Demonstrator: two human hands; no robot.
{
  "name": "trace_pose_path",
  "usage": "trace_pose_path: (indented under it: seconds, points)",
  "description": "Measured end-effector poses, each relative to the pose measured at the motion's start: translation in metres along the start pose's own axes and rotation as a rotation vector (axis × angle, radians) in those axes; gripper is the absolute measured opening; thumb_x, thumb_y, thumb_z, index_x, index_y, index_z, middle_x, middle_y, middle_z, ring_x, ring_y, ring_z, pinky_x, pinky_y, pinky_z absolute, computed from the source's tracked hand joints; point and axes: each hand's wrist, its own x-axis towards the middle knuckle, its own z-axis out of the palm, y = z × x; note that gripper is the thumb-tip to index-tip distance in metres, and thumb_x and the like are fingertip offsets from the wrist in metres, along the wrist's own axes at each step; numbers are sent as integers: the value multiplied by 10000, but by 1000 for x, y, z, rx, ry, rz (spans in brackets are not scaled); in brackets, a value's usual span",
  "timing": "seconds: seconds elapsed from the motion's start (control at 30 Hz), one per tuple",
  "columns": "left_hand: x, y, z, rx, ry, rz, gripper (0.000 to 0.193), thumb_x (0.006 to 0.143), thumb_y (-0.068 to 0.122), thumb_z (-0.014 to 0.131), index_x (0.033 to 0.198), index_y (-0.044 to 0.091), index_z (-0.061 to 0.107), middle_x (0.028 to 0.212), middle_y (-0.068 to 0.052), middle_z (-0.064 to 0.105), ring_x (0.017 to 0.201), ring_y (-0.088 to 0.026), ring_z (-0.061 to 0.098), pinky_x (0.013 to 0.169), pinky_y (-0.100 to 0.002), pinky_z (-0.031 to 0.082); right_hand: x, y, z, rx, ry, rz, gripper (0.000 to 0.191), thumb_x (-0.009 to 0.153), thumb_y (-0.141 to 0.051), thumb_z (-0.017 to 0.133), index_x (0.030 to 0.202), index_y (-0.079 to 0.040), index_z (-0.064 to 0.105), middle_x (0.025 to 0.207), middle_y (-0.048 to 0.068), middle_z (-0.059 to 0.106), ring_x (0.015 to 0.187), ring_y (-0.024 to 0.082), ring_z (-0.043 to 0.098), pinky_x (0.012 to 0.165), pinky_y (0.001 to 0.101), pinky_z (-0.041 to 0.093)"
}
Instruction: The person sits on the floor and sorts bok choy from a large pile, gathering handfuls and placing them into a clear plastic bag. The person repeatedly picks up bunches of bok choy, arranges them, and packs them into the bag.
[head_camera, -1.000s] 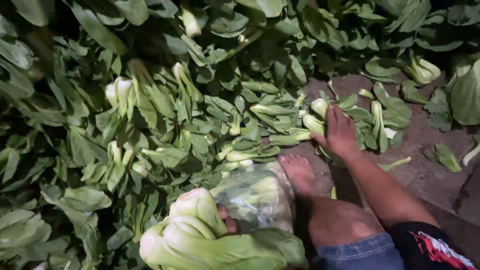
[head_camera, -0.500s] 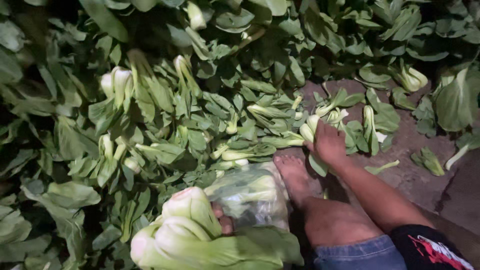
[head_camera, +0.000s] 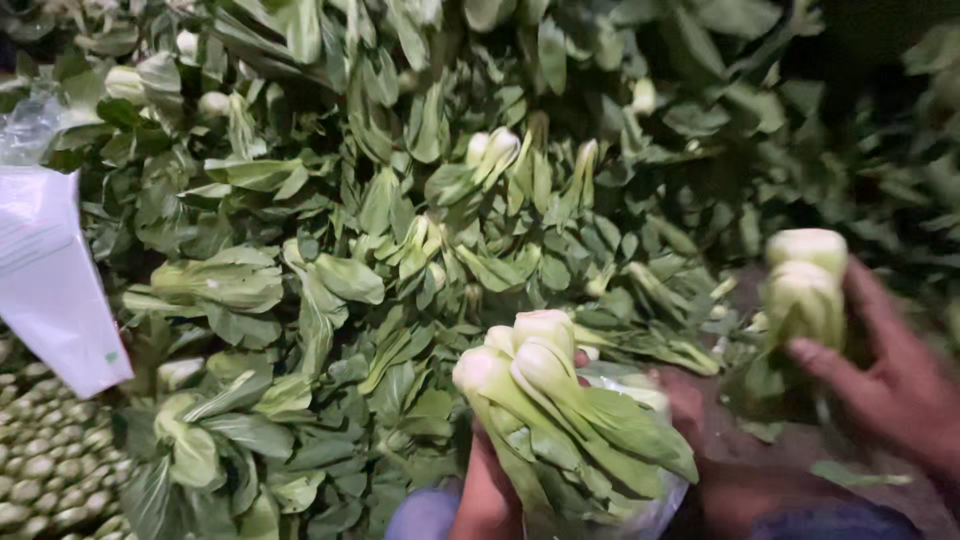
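So, a huge heap of loose green bok choy (head_camera: 400, 230) is spread everywhere. A bunch of about three pale-stemmed bok choy heads (head_camera: 545, 400) is gripped from below in the left hand (head_camera: 488, 490), stems pointing up-left. One more bok choy head (head_camera: 805, 295), upright, is pinched by the right hand (head_camera: 890, 380), fingers curled around it.

A produce sorting spot, likely a market or farm packing area, is showing here: a deep heap of loose bok choy (head_camera: 400, 230) is covering the ground in dim light. Left of the heap, a white plastic bag (head_camera: 55, 290) is hanging, and packed green vegetables (head_camera: 35, 470) are lying below it.
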Motion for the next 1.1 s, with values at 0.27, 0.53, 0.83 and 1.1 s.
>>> trace_pose_path:
  seconds: [0.27, 0.53, 0.83, 1.1]
  points:
    - [-58, 33, 48, -40, 14, 84, 578, 796, -5, 728, 1362, -26, 610, 1324, -118, 681, 1220, -284, 652, 1052, -421, 521, -104, -148, 104, 133, -88, -146, 778, 963, -268, 547, 1613, -18, 199, 1669, 158, 296, 1541, 271, 263, 1213, 385, 207]
    - [-129, 13, 51, 53, 53, 73, 552, 876, -31, 737, 1404, -99, 592, 1345, -165, 683, 1226, -310, 666, 1064, -451, 534, -134, -84, 119, 786, -308, -149, 977, 930, -507, 621, 1644, 8, 197, 1672, 179, 327, 1527, 283, 326, 1206, 415, 254]
    - [-169, 24, 92, 75, 154, -17, 815, 769, -67, 812, 1496, 7, 452, 1387, -119, 627, 1290, -279, 614, 1106, -473, 503, -121, -76, 111, 560, -371, -191, 1040, 766, -79, 803, 1611, -35, 198, 1564, 140, 425, 1410, 228, 444, 1153, 391, 346]
    - [-182, 3, 112, -21, 27, 49, 1047, 770, 98, 854, 1624, 79, 247, 1533, -81, 513, 1428, -261, 501, 1227, -452, 385, -117, -73, 84, 686, -737, -183, 1082, 796, -190, 806, 1623, -65, 120, 1611, 151, 344, 1450, 254, 386, 1165, 406, 308]
